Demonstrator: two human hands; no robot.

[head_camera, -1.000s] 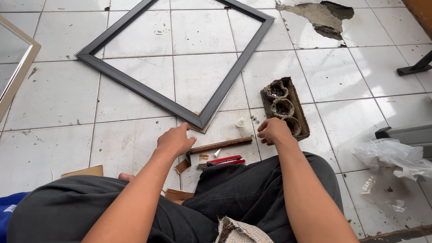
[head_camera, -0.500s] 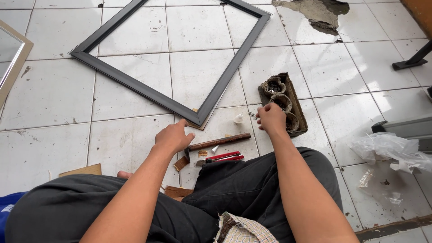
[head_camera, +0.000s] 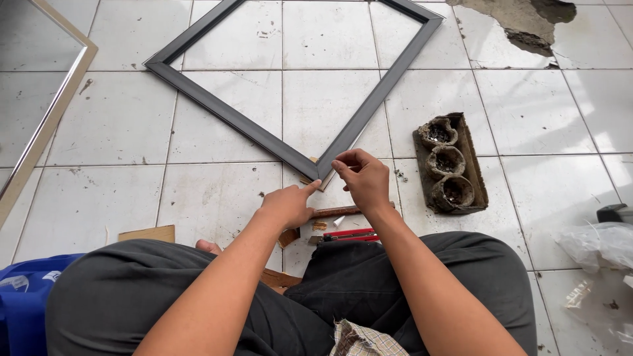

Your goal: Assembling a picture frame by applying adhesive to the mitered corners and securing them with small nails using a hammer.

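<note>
Tiles of white ceramic floor (head_camera: 217, 198) carry a large dark grey rectangular metal frame (head_camera: 231, 118), its near corner lying just ahead of a seated person's knees. The left hand (head_camera: 287, 206) points its index finger at that corner, other fingers curled, holding nothing. The right hand (head_camera: 364, 178) hovers beside it, fingertips pinched — whether on anything, the view cannot tell. A brown tray of three crusted cups (head_camera: 450, 165) sits to the right; a red-handled tool (head_camera: 346, 235) lies beneath the hands.
</note>
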